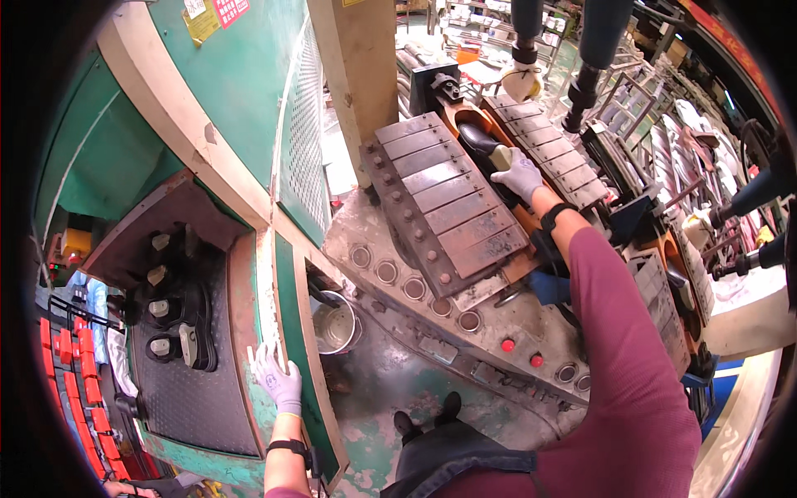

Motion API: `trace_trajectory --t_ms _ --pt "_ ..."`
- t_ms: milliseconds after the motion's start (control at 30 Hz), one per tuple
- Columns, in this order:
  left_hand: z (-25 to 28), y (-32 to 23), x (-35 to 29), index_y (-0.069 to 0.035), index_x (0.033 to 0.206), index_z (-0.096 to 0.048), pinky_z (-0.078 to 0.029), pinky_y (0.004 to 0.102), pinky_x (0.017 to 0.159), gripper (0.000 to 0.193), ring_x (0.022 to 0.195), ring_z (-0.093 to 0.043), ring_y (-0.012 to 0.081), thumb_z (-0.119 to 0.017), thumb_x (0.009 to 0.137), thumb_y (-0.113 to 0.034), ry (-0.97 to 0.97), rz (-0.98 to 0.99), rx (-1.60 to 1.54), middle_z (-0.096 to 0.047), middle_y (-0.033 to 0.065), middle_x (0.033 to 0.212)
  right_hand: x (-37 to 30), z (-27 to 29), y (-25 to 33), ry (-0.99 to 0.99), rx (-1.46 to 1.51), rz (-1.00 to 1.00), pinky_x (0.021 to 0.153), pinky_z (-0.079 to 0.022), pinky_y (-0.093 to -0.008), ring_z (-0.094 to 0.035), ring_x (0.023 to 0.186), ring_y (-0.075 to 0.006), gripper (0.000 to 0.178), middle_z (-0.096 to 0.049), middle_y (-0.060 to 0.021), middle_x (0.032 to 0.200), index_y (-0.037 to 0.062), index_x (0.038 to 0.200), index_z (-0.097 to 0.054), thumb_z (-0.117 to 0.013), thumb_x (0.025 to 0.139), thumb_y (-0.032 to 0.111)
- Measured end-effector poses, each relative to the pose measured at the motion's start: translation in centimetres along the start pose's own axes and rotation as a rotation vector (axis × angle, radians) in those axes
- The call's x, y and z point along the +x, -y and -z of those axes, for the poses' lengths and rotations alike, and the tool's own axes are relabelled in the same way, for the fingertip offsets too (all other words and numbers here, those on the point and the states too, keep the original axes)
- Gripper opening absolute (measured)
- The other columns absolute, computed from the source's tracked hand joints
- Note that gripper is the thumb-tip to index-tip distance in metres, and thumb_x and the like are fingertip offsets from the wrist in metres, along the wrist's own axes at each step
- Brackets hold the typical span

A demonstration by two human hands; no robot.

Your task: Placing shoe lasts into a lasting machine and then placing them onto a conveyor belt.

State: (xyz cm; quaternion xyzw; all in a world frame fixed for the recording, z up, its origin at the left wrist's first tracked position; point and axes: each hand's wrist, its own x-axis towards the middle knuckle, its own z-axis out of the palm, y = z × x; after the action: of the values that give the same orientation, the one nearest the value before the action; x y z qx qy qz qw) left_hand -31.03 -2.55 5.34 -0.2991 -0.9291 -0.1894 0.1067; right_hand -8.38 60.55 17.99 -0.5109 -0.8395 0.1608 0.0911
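My right hand (520, 176), in a pale grey-lilac work glove, reaches to the press at the upper middle. Its fingers are closed around the light tan end of a glossy black shoe (476, 139). That shoe lies in an orange-lined gap between two banks of slatted metal plates (452, 195). On the left, my left hand (276, 383) wears the same kind of glove. It rests against the edge of a green frame (267, 319) with its fingers spread, holding nothing. Beside it, several black shoes with tan tops (193, 344) stand on a dark textured shelf (203, 407).
Round sockets and two red buttons (508, 344) line the machine's base (490, 332). A whitish bucket (334, 324) stands behind the green post. Dark cylinders (602, 37) hang at the upper right. Another press station (664, 274) holds a shoe at right. Red bins (87, 357) are far left.
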Motion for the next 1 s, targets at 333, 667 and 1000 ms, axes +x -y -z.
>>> trace_trajectory --t_ms 333,667,1000 --pt "0.8 -0.6 0.9 -0.008 0.125 -0.058 -0.025 0.0487 0.12 0.048 0.126 -0.05 0.0306 -0.064 0.078 -0.013 -0.085 -0.263 0.042 -0.057 0.0147 0.127 -27.3 2.3 1.9 0.169 0.479 0.301 0.075 -0.051 -0.0402 -0.064 0.083 -0.0371 0.028 -0.067 -0.0179 0.087 0.0025 0.097 -0.063 -0.06 0.094 0.03" --pt "0.3 0.0 1.2 -0.008 0.125 -0.058 -0.026 0.0466 0.119 0.052 0.125 -0.052 0.0269 -0.066 0.076 -0.02 -0.197 -0.248 0.068 -0.059 0.0137 0.127 -71.1 -13.5 -22.4 0.66 -0.252 -0.139 0.066 -0.052 -0.0497 -0.066 0.077 -0.037 0.011 -0.066 -0.0177 0.084 0.01 0.091 -0.057 -0.055 0.09 0.021" --pt "2.3 0.8 -0.1 -0.004 0.127 -0.059 -0.028 0.0473 0.117 0.057 0.117 -0.057 0.031 -0.068 0.072 -0.014 -0.068 -0.324 -0.038 -0.063 0.0157 0.125 -79.2 -14.2 -17.3 0.752 -0.141 -0.359 0.085 -0.052 -0.0457 -0.067 0.099 -0.0376 0.04 -0.07 -0.0186 0.102 0.0091 0.103 -0.067 -0.042 0.1 0.04"
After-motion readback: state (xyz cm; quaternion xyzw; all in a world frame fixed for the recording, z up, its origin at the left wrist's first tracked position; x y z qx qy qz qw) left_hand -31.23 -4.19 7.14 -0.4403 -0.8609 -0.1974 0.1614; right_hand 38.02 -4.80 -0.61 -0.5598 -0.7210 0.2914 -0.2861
